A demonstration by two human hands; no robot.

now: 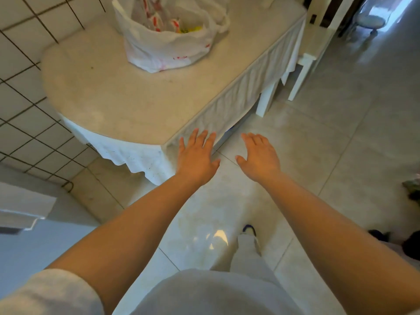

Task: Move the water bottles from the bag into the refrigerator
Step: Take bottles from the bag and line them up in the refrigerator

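The bag (168, 48) in front of me is thin, crinkled white plastic, half see-through, holding clear plastic bottles (156, 21) with glossy red-and-white labels. It sits on a table (109, 96) with a smooth, pale, stone-like top over a wrinkled white cloth (127, 153). My floor (329, 137) is glossy polished tile, and the wall (25, 123) is matt white tile with dark grout.

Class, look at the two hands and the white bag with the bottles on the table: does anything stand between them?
Nothing visible does. Both the left hand and right hand hover open, empty, at the near table edge; only bare tabletop lies before the bag.
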